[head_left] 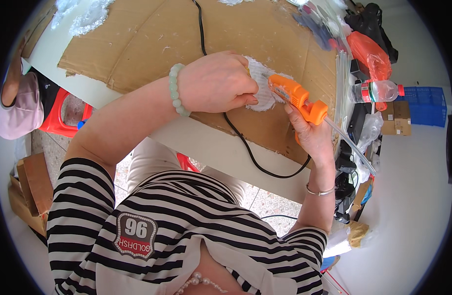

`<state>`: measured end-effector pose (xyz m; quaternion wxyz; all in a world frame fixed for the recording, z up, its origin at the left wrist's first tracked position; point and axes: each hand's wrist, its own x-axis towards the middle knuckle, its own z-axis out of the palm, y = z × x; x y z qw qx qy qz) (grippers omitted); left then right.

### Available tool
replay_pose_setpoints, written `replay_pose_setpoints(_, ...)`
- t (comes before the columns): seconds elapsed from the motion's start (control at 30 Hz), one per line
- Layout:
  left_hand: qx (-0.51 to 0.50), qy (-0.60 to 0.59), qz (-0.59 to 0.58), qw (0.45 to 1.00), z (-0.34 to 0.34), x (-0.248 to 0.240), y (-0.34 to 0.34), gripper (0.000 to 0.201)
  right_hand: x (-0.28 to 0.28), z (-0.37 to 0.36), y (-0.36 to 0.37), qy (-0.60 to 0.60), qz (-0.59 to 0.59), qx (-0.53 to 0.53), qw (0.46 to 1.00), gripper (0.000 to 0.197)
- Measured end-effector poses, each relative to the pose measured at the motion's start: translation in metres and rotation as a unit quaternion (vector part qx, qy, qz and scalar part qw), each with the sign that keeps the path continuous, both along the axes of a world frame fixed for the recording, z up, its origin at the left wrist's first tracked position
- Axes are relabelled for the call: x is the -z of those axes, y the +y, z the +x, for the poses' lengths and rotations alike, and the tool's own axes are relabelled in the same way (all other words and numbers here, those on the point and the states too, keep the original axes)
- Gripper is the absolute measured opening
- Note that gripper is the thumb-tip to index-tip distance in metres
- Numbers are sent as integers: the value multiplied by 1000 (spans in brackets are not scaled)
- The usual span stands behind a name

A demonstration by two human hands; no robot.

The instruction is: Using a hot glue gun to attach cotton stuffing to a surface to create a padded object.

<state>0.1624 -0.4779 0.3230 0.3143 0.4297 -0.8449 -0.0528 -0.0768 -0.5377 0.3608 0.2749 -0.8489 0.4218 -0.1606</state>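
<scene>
My right hand (311, 132) is wrapped round the handle of an orange hot glue gun (297, 97), with a long clear glue stick (351, 145) jutting from its back end. The gun's nozzle points left, over a white fluffy, ribbed patch (263, 84) lying on a brown cardboard sheet (157, 44). At the left edge of that patch, my left hand (218, 81) is closed, its fingers curled and pinched. A bit of yellow shows by its fingertips, but what it holds is hidden behind the hand. A black cord (245, 142) loops across the cardboard beneath my left forearm.
Along the table's right side lie clear sticks (342, 83), a plastic bottle (381, 92) with a red cap and a red-orange bag (369, 53). White fluff (86, 14) lies far left. Another person (20, 105) is at the left, near a red stool (64, 115).
</scene>
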Motion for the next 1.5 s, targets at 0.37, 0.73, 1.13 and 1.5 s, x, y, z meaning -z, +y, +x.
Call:
replay_pose_setpoints(0.37,-25,-88,-12,996,-5,-2,7,19,-1,14,-6,13,30,-11,999,29)
replay_pose_setpoints(0.73,-29,-94,-7,995,-6,-3,10,18,-3,26,-11,25,41,-40,998,30)
replay_pose_setpoints(1.13,-32,-108,-22,993,-7,-6,16,21,-5,27,-12,-21,107,-65,992,32)
replay_pose_setpoints(1.5,-39,-134,-19,990,-10,-11,17,20,1,27,-10,-18,89,-59,994,28)
